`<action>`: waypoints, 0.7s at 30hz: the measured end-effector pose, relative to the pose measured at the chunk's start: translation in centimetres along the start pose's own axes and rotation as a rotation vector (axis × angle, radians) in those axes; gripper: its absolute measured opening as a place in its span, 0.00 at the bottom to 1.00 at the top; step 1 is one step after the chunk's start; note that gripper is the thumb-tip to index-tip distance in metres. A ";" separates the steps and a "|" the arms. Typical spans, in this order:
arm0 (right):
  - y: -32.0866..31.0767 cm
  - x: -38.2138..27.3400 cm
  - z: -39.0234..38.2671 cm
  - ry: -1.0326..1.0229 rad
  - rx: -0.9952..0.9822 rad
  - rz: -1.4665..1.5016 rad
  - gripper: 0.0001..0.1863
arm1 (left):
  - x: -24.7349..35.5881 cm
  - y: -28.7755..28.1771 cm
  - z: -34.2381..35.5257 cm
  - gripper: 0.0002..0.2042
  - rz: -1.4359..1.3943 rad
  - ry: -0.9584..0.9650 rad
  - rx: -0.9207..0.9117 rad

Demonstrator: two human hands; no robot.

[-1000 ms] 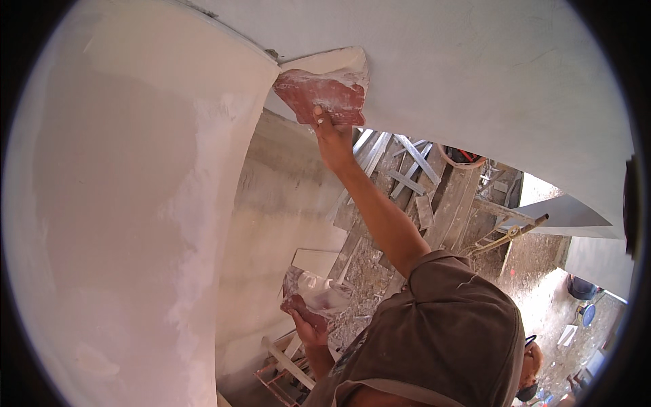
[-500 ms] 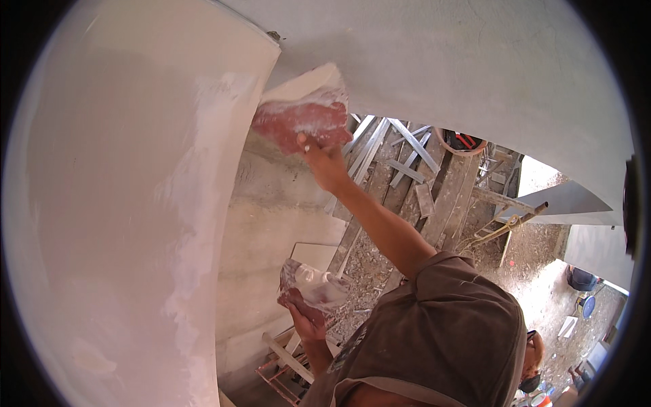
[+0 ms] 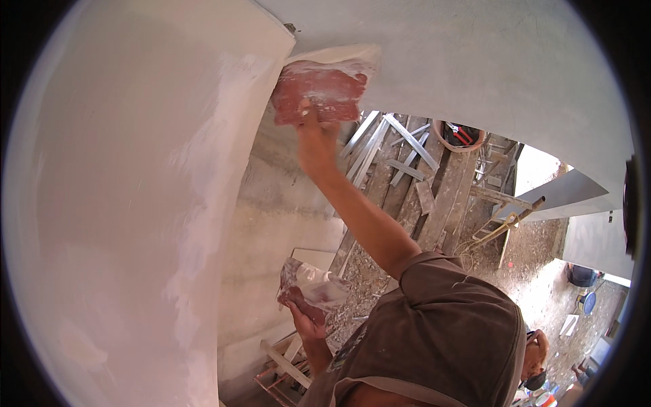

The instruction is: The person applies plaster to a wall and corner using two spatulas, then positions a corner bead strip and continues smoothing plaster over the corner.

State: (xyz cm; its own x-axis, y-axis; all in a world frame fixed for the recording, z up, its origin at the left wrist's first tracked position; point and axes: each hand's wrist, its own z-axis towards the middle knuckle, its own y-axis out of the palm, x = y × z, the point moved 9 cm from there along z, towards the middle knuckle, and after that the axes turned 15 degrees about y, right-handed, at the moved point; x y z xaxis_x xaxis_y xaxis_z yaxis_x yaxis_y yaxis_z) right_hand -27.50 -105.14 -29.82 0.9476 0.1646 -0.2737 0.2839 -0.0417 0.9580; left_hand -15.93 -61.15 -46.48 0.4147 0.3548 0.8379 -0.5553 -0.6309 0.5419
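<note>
My right hand [image 3: 317, 146] reaches up, its fingers closed on a broad, flat red putty spreader [image 3: 319, 91] smeared with white putty. The spreader's left edge is close to the edge of the white panel [image 3: 122, 203], and its pale top edge lies against the grey-white surface [image 3: 475, 61] above; firm contact is hard to judge. Lower down, in front of my chest, my left hand [image 3: 310, 325] grips a second red spreader [image 3: 319, 298], coated with greyish-white putty. The left forearm is partly hidden behind my brown shirt.
Below are wooden planks [image 3: 444, 203] with metal strips [image 3: 410, 139] and a round tub [image 3: 461, 136] holding red-handled things. A bare wall [image 3: 281, 224] runs beside the panel. Poles [image 3: 508, 220] stand to the right. Debris and a blue round object [image 3: 587, 302] lie farther off.
My right hand has moved the spreader up and slightly right, turning it more level. The left hand and its spreader stay almost in place. The view has shifted slightly.
</note>
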 end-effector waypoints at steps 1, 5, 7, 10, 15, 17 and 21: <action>-0.5 0.9 -0.2 -0.020 0.022 -0.098 0.07 | -0.1 -0.1 0.0 0.26 -0.027 -0.010 -0.034; 0.3 4.4 -3.2 0.014 -0.035 -0.377 0.07 | -0.5 -1.5 -0.2 0.26 0.087 0.002 0.121; 2.3 5.1 -6.7 0.092 -0.158 -0.500 0.07 | -0.5 -4.1 -0.3 0.26 0.057 -0.019 0.104; -0.8 10.7 -10.1 0.293 -0.351 -0.929 0.11 | -0.8 -2.7 0.2 0.27 0.078 -0.038 0.226; -7.3 9.1 -14.7 0.703 -0.250 -1.102 0.12 | -0.8 -6.2 0.1 0.28 0.035 0.026 0.184; -9.6 5.4 -10.6 0.527 -0.108 -1.133 0.11 | -1.0 -7.2 0.3 0.28 0.014 0.024 0.154; -3.4 -5.0 -3.1 0.175 -0.170 -1.055 0.09 | -1.6 -5.3 0.3 0.30 -0.040 0.031 0.151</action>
State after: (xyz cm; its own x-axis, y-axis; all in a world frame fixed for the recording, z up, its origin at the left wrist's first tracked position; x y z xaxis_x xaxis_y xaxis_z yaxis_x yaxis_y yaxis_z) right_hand -33.61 -102.80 -31.43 0.2001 0.1761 -0.9638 0.9072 0.3382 0.2501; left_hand -13.45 -58.59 -50.73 0.4105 0.4014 0.8188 -0.4231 -0.7116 0.5609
